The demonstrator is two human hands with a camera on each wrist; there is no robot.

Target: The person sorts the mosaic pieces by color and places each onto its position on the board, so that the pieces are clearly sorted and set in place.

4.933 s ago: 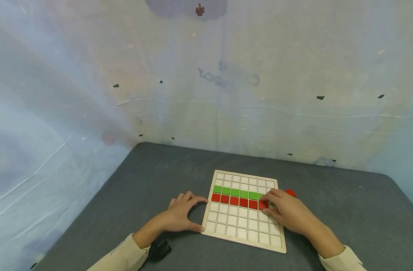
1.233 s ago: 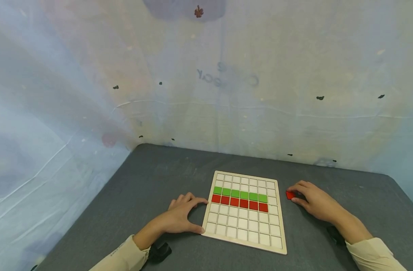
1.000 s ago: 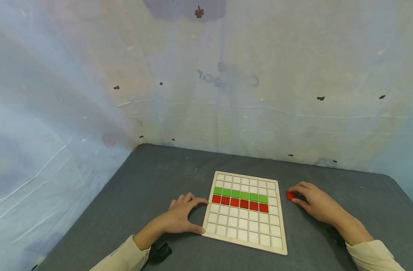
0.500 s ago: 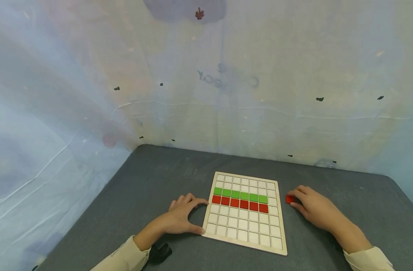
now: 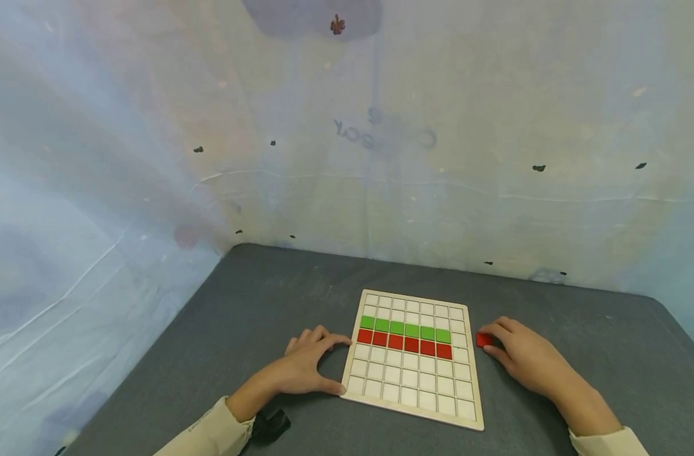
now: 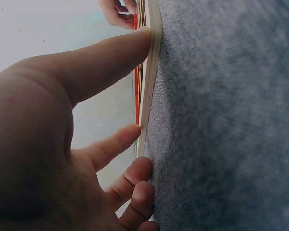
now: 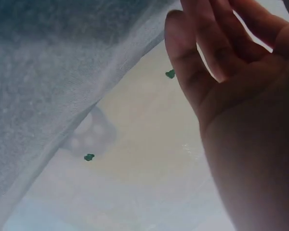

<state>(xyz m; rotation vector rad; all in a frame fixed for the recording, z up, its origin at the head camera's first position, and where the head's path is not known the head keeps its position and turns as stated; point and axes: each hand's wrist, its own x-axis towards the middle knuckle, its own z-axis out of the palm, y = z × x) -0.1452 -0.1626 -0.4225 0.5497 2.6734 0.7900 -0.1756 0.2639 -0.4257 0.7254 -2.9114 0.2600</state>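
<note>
A wooden grid board [image 5: 415,413] lies flat on the grey table. One row of its squares bears green tiles [image 5: 397,329], and the row nearer me bears red tiles [image 5: 396,341]; each row stops short of the rightmost column. My left hand [image 5: 297,367] touches the board's left edge with thumb and index finger spread apart, and the left wrist view shows the thumb [image 6: 111,55] against its side. Just right of the board, my right hand [image 5: 523,356] pinches a loose red tile [image 5: 484,340] between thumb and fingers. In the right wrist view that tile is hidden.
A patterned cloth [image 5: 438,215] hangs behind the grey table [image 5: 278,285] and along its left side. A black strap-like thing [image 5: 271,425] is by my left sleeve.
My right hand placed a red tile at the right end of the red row, then took another from beside the board and has moved toward the board. My left hand stays put.
</note>
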